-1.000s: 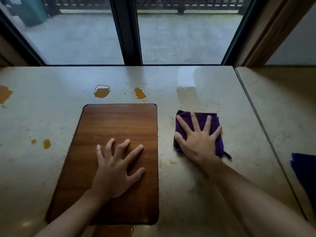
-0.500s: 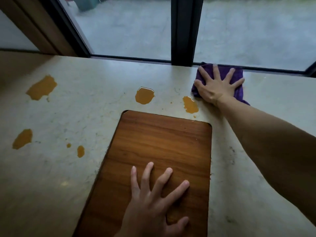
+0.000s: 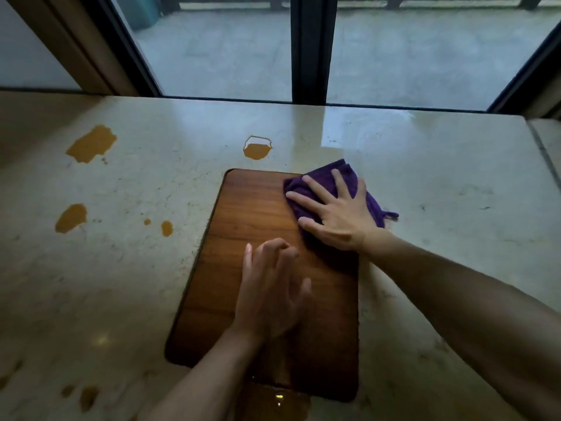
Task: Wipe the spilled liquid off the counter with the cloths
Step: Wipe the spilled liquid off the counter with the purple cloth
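Observation:
A purple cloth (image 3: 324,179) lies across the far right corner of a brown wooden board (image 3: 243,238) on the pale stone counter (image 3: 440,208). My right hand (image 3: 334,211) presses flat on the cloth with fingers spread. My left hand (image 3: 270,287) hovers blurred over the board's middle, fingers loosely bent and holding nothing. Orange liquid lies in several puddles: one (image 3: 256,148) just beyond the board, two on the left (image 3: 91,144) (image 3: 71,218), small drops (image 3: 166,227), and a pool (image 3: 273,402) at the board's near edge.
A window with a dark centre post (image 3: 308,47) runs along the counter's far edge. A seam (image 3: 543,147) splits the counter at the far right. More small orange spots (image 3: 88,396) sit near the front left.
My right hand dragged the purple cloth back from the window edge over the small puddle onto the board's far right corner; that puddle no longer shows. My left hand lifted off the board.

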Demonstrator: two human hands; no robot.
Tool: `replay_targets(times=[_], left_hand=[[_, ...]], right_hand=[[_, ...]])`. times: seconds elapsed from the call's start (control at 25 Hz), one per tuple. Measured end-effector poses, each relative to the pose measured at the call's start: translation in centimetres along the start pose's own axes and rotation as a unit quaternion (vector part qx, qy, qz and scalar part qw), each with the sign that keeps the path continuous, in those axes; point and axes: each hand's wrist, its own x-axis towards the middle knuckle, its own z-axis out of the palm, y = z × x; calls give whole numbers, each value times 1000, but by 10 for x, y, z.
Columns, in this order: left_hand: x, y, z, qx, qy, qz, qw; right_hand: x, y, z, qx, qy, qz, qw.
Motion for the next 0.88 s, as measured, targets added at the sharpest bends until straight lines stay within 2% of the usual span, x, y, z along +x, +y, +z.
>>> replay_targets(times=[0.16,0.28,0.44,0.6,0.72,0.88], left_hand=[[-37,-13,-33,40,94,30,994],[-93,-51,-67,26,129,-30,991],[-144,-105,-93,86,56,-75,992],[-163,-125,-93,123,-31,-99,987],[-144,-130,-95,135,-33,-98,985],[-109,-164,-104,160,-40,-72,984]], right_hand=[[-114,-64,24,-13,31,0,999],[-200,-119,45,-9,49,38,998],[-297,-188,63,-10,52,122,991],[-359,-259,70,25,25,257,966],[-357,-304,69,85,3,324,942],[-309,-329,66,104,13,317,942]])
